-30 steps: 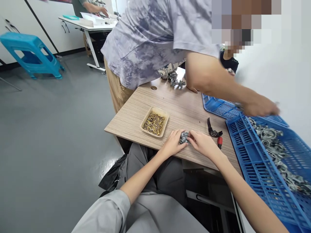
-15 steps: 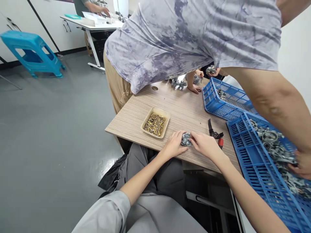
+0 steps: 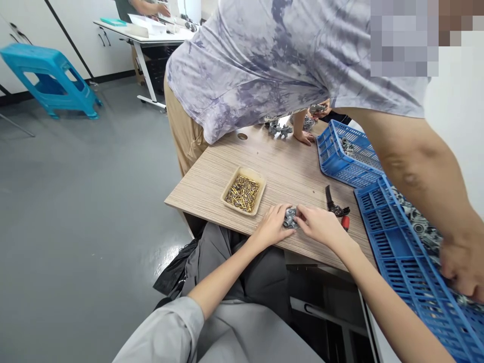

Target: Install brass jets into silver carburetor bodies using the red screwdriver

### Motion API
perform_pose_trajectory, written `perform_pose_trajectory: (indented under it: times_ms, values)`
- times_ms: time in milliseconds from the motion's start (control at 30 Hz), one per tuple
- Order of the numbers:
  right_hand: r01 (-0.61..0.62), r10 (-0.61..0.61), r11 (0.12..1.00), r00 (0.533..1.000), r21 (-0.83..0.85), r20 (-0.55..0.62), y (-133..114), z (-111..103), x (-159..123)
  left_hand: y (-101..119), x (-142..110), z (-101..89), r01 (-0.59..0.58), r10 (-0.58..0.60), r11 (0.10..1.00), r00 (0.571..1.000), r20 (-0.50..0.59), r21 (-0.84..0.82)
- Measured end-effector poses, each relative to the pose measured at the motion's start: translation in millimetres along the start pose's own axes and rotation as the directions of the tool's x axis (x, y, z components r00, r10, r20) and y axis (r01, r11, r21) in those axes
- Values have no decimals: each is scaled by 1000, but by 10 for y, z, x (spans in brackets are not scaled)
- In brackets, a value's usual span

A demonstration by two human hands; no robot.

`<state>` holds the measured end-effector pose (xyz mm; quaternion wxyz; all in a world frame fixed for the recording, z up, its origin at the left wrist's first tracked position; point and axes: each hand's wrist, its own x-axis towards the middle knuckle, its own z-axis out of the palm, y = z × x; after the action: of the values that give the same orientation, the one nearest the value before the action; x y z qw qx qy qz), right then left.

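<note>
A grey cast-metal part (image 3: 290, 218) rests on the wood-grain table (image 3: 204, 176) close to its front edge. My left hand (image 3: 274, 225) is closed around the part's left side, thumb toward me. From the right, my right hand (image 3: 312, 221) pinches at the same part with thumb and fingers; whether a smaller piece sits between those fingertips is hidden. Left of my hands stands a cream tray (image 3: 224, 200) holding many small brass-coloured pins or screws. Beyond my right hand lie a black-strapped wristwatch (image 3: 336, 207) and a red-handled tool (image 3: 345, 223).
A blue crate (image 3: 393, 252) of metal castings stands at the right, with a second blue crate (image 3: 333, 160) behind it. A co-worker in a tie-dye shirt (image 3: 257, 75) leans across the table, one arm over the near crate. A blue stool (image 3: 49, 75) stands far left.
The co-worker's arm has swung right and down into the near crate, uncovering the far crate. My hands stay on the metal part with little visible movement.
</note>
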<state>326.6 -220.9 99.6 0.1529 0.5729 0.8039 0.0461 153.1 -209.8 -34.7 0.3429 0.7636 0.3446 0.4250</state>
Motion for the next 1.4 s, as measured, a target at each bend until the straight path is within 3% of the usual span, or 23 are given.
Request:
perform_pose_trajectory:
  times_ms: [500, 1400]
  values:
    - [-54, 55, 997, 998, -52, 24, -30, -33, -23, 18, 1, -10, 15, -15, 1000, 1000, 1, -2]
    - [-47, 48, 998, 999, -44, 10, -62, -71, 21, 4, 11, 3, 17, -17, 1000, 1000, -2, 8]
